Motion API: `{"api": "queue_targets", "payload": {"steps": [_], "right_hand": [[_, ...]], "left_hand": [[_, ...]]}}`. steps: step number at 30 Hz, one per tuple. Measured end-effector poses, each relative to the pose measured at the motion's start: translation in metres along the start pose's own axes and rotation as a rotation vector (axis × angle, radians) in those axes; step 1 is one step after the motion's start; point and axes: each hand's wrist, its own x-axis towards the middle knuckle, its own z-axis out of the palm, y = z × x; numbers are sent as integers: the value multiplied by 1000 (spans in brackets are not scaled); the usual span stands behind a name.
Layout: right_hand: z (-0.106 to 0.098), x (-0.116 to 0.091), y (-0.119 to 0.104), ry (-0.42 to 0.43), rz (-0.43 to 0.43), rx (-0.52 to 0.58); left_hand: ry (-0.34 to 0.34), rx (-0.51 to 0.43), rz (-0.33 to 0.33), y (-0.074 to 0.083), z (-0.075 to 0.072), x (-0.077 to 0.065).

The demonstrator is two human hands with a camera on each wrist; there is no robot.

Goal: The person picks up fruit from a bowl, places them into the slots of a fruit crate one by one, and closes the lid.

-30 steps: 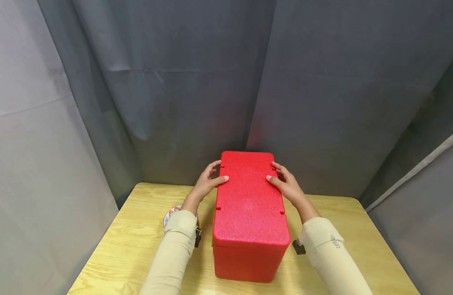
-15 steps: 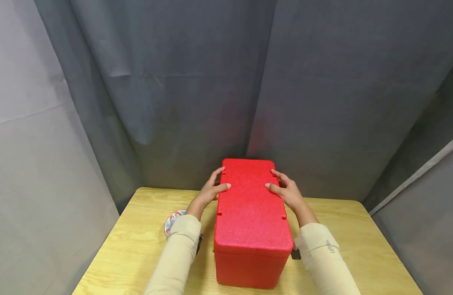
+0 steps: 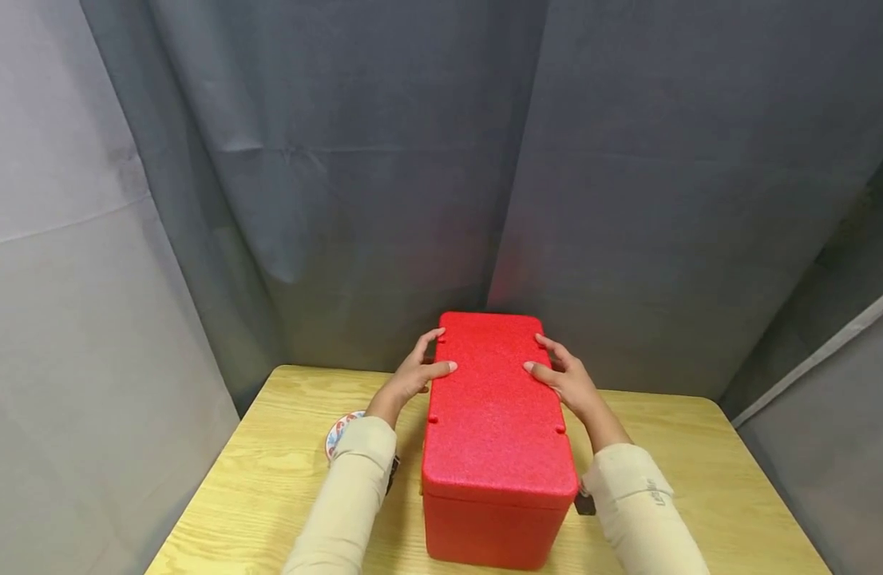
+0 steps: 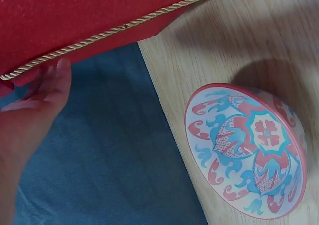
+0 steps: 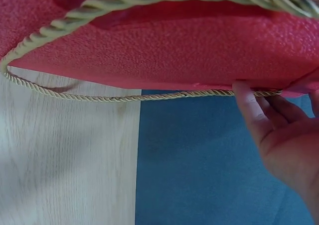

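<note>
A long red box (image 3: 495, 531) with a notched red lid (image 3: 495, 415) on top stands on the table. My left hand (image 3: 409, 379) grips the lid's left edge toward the far end, thumb on top and fingers down the side. Mirroring it on the right edge, my right hand (image 3: 574, 383) holds the lid the same way. In the left wrist view, the fingertips touch the red side beside a twisted gold cord (image 4: 124, 26). A similar gold cord (image 5: 164, 95) loops past the right fingers in the right wrist view.
Left of the box sits a bowl (image 4: 244, 150) with a red and blue pattern, partly behind the left sleeve (image 3: 344, 487) in the head view. The wooden table (image 3: 269, 471) ends at a grey curtain (image 3: 384, 200) just behind the box.
The head view has shifted slightly, so the whole scene sits a little lower. Both hands keep the same places on the lid, and the box shows no clear movement.
</note>
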Motion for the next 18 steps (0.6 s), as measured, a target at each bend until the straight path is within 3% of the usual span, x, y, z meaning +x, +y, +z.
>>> {"api": "queue_targets", "payload": {"steps": [3,7,9,12,15,18], "right_hand": [[-3,0,-1,18,3,-32],[-7,-1,-4,73,16,-158],[-9,-4,-8,90,26,-242],[-7,-11,-17,83,14,-328],[0,-28,-25,57,-20,-292],[9,-53,-25,45,-31,-155]], "left_hand": [[-11,36,25,4,0,3],[10,211,81,11,2,4],[46,303,89,15,4,-1],[78,324,110,22,5,-14],[72,304,145,29,7,-32],[59,269,140,31,10,-57]]}}
